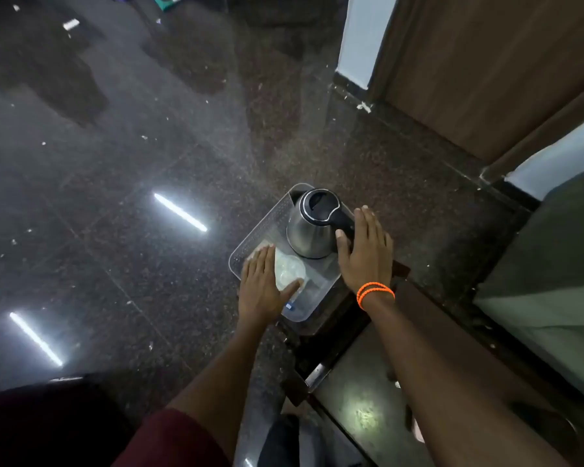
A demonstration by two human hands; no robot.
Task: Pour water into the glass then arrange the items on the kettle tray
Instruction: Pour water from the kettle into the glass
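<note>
Kettle tray (pixel 250 242) overhangs its small table (pixel 343 310); open hands, left hand (pixel 262 284) and right hand (pixel 364 251), flank the kettle (pixel 309 230), gripping nothing. A nudge probably tips everything.

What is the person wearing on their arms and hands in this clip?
Both hands are bare, no gloves or rings visible. The right wrist carries an orange band looped in two strands. The left arm shows a dark maroon sleeve ending near the elbow; the right forearm is uncovered.
</note>
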